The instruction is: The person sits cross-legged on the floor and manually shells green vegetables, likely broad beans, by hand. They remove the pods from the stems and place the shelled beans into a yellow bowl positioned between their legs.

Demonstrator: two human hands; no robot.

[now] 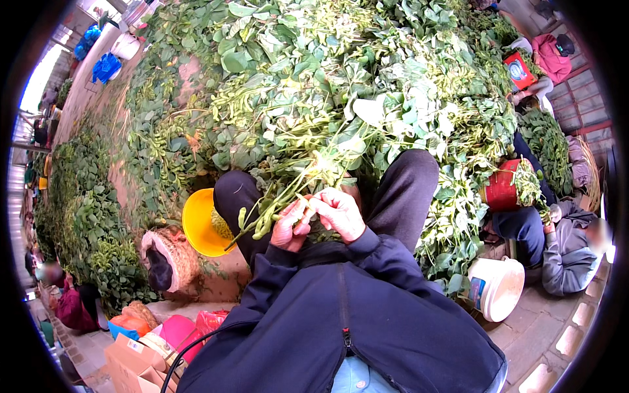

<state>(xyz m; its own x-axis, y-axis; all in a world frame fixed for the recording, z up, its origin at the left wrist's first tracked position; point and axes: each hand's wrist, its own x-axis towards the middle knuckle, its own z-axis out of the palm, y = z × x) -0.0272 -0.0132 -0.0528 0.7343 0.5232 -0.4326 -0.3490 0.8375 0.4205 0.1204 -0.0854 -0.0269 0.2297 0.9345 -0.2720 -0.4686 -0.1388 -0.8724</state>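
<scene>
My left hand (pixel 291 225) is closed around the stalks of a green bean plant (pixel 275 206), with pods hanging at its left end. Close against it, my right hand (pixel 339 212) pinches part of the same plant between thumb and fingers, above my lap. The plant reaches up and right into a broad heap of leafy bean plants (pixel 295 103) that begins at my knees. Beside my left knee, a yellow plastic bucket (pixel 196 223) leans tilted with green pods inside.
A woven straw seat (pixel 184 260) lies left of me, near an open cardboard box (pixel 130 363). At right are a white lidded bucket (pixel 503 290), a red bucket (pixel 501 185) of plants and a seated person (pixel 570 250). Another person (pixel 553 56) sits farther off.
</scene>
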